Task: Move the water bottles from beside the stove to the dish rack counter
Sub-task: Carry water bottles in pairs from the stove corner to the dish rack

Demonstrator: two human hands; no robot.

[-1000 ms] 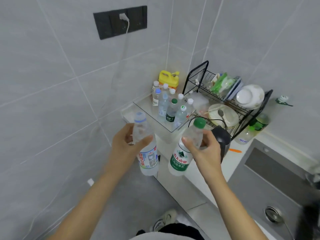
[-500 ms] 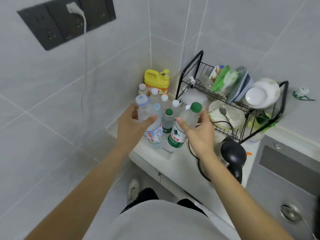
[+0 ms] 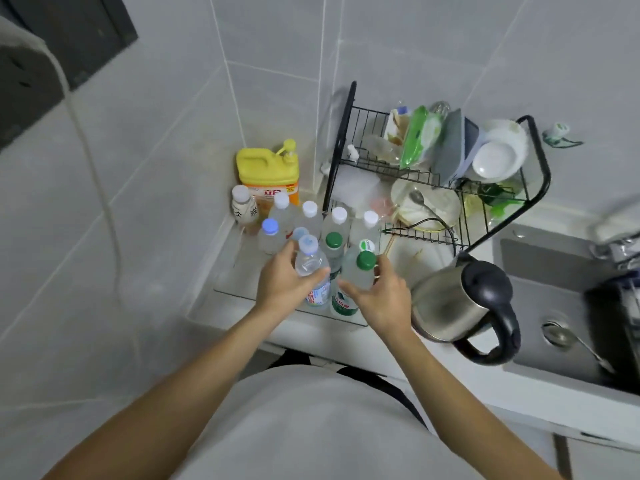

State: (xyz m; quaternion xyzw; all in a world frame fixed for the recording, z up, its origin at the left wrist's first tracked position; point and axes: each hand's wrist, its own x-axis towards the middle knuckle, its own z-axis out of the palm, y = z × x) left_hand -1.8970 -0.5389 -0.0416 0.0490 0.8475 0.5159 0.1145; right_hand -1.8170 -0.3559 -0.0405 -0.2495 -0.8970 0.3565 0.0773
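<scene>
Nearest us, our left hand point(image 3: 282, 284) is wrapped around a clear bottle with a pale blue cap point(image 3: 310, 268), and our right hand point(image 3: 379, 296) grips a clear bottle with a green cap point(image 3: 356, 275). Both bottles stand upright, their bases low over the front of the counter point(image 3: 242, 313), on it or nearly so; we cannot tell which. We hold each near its upper body, probably so they go down straight without toppling the ones behind. Their labels differ: red and blue print on the left one, green on the right. Just beyond stands the cluster of bottles point(image 3: 304, 220), white, blue and green caps packed close. A steel kettle point(image 3: 460, 303) sits to the right. Farther back are a yellow jug point(image 3: 268, 171) in the corner and the black dish rack point(image 3: 433, 168), so this is likely the drop-off spot.
</scene>
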